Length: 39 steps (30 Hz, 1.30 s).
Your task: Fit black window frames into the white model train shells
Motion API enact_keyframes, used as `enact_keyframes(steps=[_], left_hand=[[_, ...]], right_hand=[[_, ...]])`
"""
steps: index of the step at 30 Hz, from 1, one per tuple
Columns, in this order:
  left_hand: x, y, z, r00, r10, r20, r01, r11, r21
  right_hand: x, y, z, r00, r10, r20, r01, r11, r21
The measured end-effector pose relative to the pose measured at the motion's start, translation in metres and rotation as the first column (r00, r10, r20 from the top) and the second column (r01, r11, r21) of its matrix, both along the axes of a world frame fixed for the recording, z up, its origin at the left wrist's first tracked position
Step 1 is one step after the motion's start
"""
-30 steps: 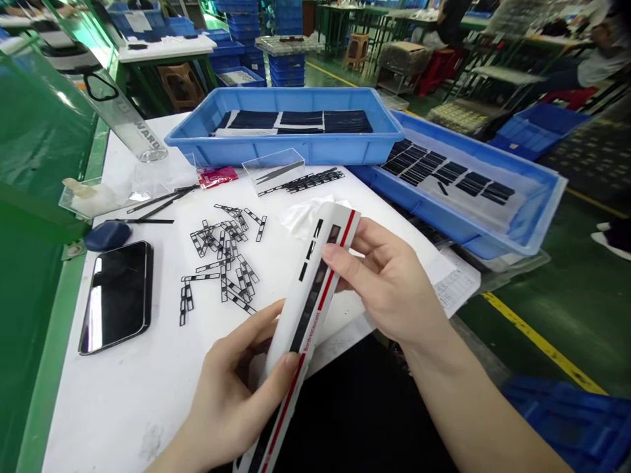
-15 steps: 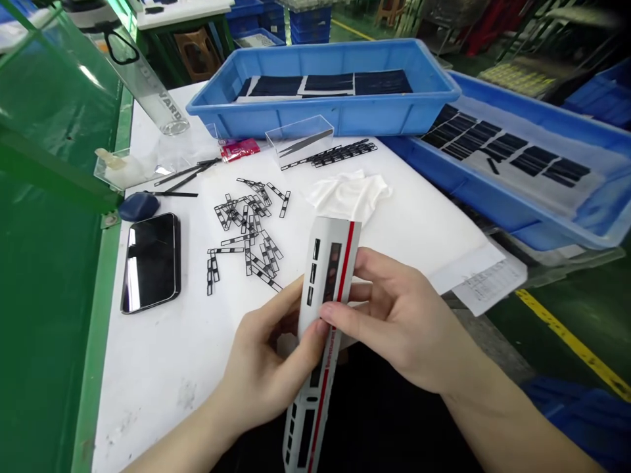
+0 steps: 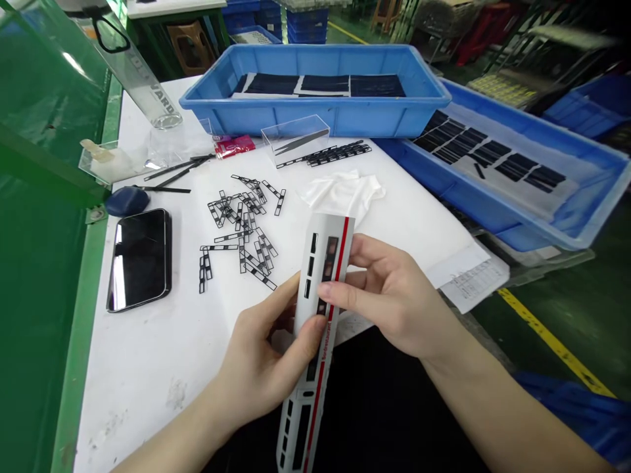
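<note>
As we enter this moment, both hands are closed on a white model train carriage shell [image 3: 315, 263] with a red stripe and window openings, held tilted above the front edge of the worktop [image 3: 148, 374]. The left hand [image 3: 261, 355] grips it from below, thumb across its face; the right hand [image 3: 389, 295] pinches it just higher, forefinger on the face. Its lower end overhangs the edge. We list nearby: a loose pile of black frame strips [image 3: 241, 230] left of the hands; a smartphone [image 3: 139, 259] lying near the left edge; a white cloth [image 3: 342, 192] just beyond the shell; tweezers [image 3: 302, 141] inside a clear plastic box [image 3: 294, 128]; and two blue trays [image 3: 315, 121] [image 3: 493, 213] holding dark sheets.
</note>
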<state>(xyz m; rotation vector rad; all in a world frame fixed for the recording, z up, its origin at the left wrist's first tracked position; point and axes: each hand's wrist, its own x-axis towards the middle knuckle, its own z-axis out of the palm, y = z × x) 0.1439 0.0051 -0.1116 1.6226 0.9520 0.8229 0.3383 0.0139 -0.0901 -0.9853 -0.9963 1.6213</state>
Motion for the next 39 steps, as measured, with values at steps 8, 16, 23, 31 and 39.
enact_keyframes(steps=[8,16,23,31,39], left_hand=[[-0.001,-0.001,0.003,0.999,0.023,-0.022,-0.023,1.000,0.011],[0.000,0.001,0.001,0.998,0.003,-0.058,0.000,0.998,0.061],[-0.001,0.003,0.002,0.994,-0.031,-0.101,0.042,0.992,0.116],[-0.004,-0.001,-0.003,0.990,-0.008,-0.138,0.022,0.995,0.099],[-0.001,0.002,0.003,0.985,0.006,-0.170,-0.015,0.998,-0.054]], right_hand=[[0.004,0.006,0.007,0.999,0.029,0.022,-0.030,0.999,0.036],[0.005,0.015,0.010,0.998,0.013,0.067,-0.017,0.998,0.060],[0.007,0.022,0.000,0.997,-0.082,0.005,0.082,0.996,0.033],[0.004,0.025,-0.006,0.993,-0.077,-0.093,0.074,0.996,-0.040],[0.005,0.029,-0.012,0.989,-0.083,-0.122,0.081,0.996,-0.022]])
